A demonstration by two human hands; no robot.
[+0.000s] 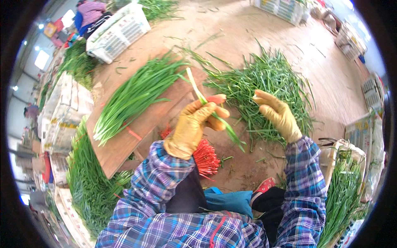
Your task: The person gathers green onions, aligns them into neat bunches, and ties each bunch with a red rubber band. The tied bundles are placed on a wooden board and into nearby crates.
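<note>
My left hand (198,121), in a yellow rubber glove, pinches a green stalk with a pale end (194,83); its leaf hangs down to the right. An orange-red tip shows at one of its fingers. My right hand (276,113), gloved alike, is raised at the right with fingers apart; a small pale bit shows at its fingertips. Left of my hands, a bundle of green leafy stalks (136,90) lies on a wooden board (124,152), with a red tie (133,133) by it. Beyond my right hand, a loose heap of green stalks (263,77) lies on the floor.
A bunch of red ties (206,158) is below my left hand. Green stalks (93,179) are piled at the left, and a crate of greens (344,176) stands at the right. A white plastic crate (119,34) stands at upper left, beside another person (90,15).
</note>
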